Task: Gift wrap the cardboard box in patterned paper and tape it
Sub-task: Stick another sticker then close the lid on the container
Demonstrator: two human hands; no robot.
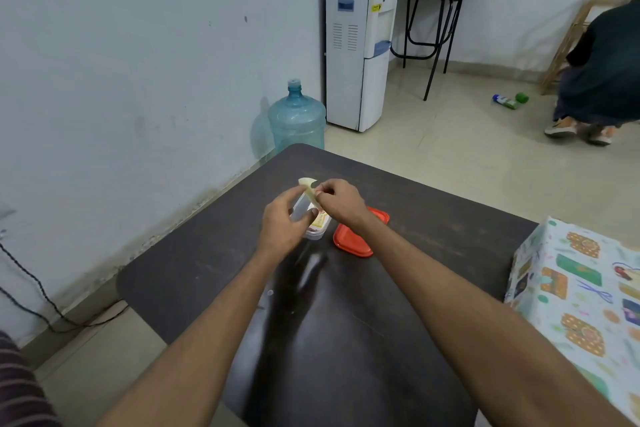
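Head view: our left hand (pixel 282 222) and right hand (pixel 341 203) pinch a tape strip (pixel 309 189). We hold it above the container (pixel 317 232).

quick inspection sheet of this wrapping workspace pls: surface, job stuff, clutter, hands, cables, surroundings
surface: dark table, scuffed, with glare along its middle.
job's things: wrapped box in patterned paper at the table's right edge, partly out of frame; pale strip, likely tape, held above the container.
clutter: clear plastic container, open; red lid lying beside it.
hands: left hand and right hand both pinch the pale strip between fingers and thumb.
cables: black cable on the floor by the left wall.
surroundings: water jug and dispenser by the wall; a person crouching far right; spray can on the floor.
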